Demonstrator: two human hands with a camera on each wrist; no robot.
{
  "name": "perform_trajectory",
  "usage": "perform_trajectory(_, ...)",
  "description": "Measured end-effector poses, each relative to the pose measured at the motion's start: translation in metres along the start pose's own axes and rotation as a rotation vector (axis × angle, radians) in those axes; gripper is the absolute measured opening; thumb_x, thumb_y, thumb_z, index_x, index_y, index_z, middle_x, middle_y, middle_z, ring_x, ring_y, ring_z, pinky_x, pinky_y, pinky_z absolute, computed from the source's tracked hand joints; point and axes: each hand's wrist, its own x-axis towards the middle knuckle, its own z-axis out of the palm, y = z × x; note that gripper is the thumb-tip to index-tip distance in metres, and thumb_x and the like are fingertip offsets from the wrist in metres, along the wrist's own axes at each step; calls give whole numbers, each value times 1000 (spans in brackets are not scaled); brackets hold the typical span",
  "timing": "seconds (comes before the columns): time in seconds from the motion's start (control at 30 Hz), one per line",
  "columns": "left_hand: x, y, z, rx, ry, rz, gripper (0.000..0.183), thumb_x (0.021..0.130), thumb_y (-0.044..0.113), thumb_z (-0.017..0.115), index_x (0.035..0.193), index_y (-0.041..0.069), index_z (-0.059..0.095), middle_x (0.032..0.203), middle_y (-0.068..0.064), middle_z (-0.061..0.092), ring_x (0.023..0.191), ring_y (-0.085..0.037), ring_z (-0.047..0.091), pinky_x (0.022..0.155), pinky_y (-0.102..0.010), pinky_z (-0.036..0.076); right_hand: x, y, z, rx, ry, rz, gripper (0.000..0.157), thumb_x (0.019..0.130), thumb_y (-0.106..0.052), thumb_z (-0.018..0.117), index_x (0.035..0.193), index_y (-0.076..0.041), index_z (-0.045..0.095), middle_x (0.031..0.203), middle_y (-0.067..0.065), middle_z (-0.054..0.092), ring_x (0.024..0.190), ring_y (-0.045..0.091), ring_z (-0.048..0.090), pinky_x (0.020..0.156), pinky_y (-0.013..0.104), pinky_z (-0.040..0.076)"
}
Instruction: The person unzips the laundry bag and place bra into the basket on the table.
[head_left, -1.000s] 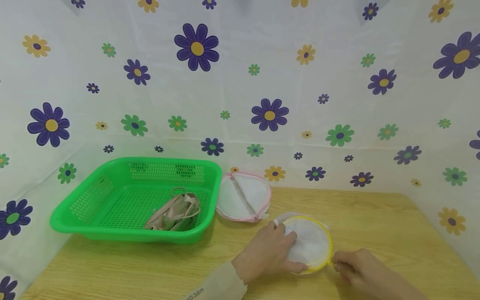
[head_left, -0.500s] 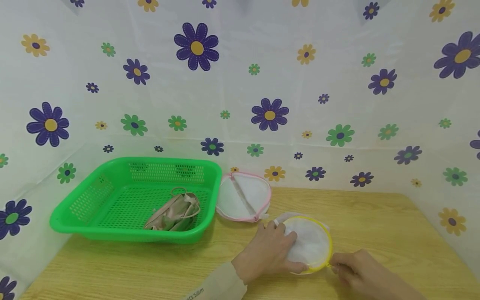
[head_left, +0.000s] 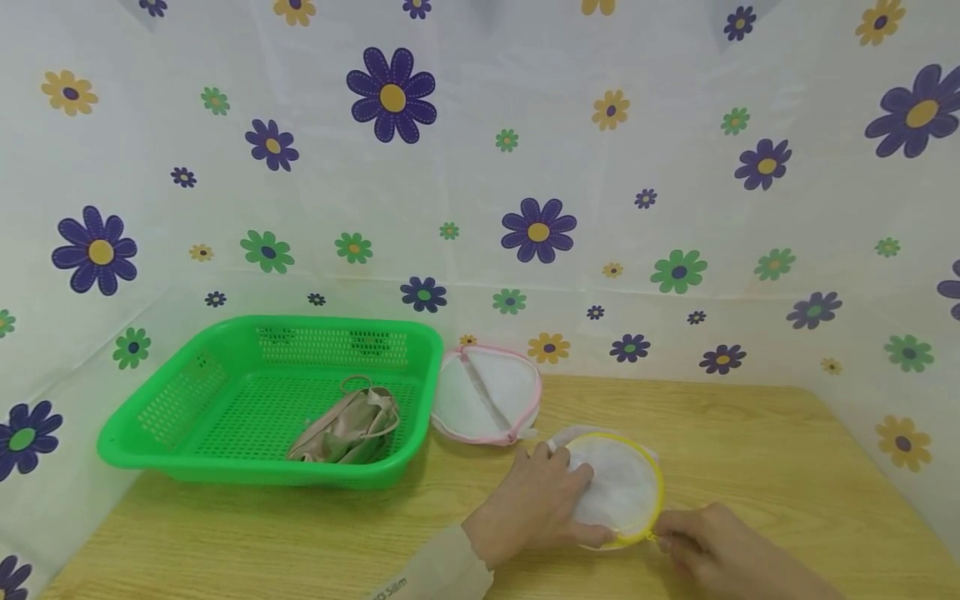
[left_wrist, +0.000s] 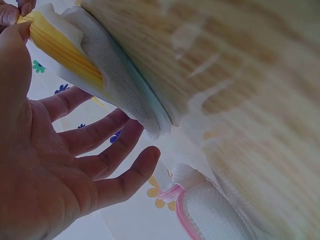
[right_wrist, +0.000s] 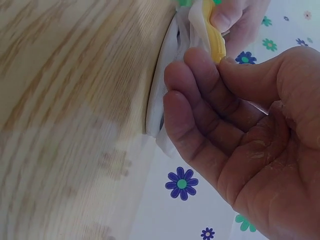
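Observation:
A white mesh laundry bag (head_left: 618,487) with a round yellow zipper edge lies on the table in the head view. My left hand (head_left: 534,504) holds its left side, the thumb along the near rim and the fingers over the mesh. At the bag's lower right, my right hand (head_left: 723,546) pinches the zipper pull (head_left: 651,537) between thumb and index finger. The yellow zipper band (left_wrist: 65,50) shows close up in the left wrist view. From the right wrist, the zipper band (right_wrist: 216,44) appears at the fingertips, which largely cover the pull.
Behind the left hand lies a second white mesh bag (head_left: 480,400) with pink trim. A green perforated basket (head_left: 270,473) stands at the left, a beige pouch (head_left: 348,427) inside it. Flower-printed sheeting (head_left: 450,183) surrounds the wooden table (head_left: 720,433).
My right hand has moved slightly left along the near rim, with the zipper pull in its fingers. The left hand and the bag have stayed in place.

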Motion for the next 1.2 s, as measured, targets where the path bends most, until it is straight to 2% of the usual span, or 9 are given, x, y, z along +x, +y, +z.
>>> perform_trajectory(0.37,-1,0,2,-5,25,12,67,88,81,50,117,22,65,107,-4,66,92,-22,58,78,-39,52,0,-3,1,34,-30,36,24,97,0,60,83,-19,59,69,-25,42,59,-13,35,48,15,37)
perform_trajectory(0.67,0,-2,3,5,40,21,66,89,80,49,114,22,65,105,-4,67,93,-22,61,76,-39,54,3,-7,4,18,-43,57,25,99,-4,60,79,-20,57,67,-24,42,58,-13,37,49,14,37)
perform_trajectory(0.93,0,-1,1,-6,32,9,67,88,81,50,116,22,65,106,-3,67,94,-22,60,77,-40,55,2,-8,6,-12,1,14,27,96,-2,62,77,-20,55,67,-25,39,58,-14,34,49,12,35)
perform_trajectory(1.2,0,-1,3,-14,28,11,67,88,81,51,117,23,66,106,-3,67,95,-22,61,78,-41,55,3,-10,5,17,-32,62,28,97,-2,61,77,-20,55,68,-25,38,58,-13,35,48,14,35)
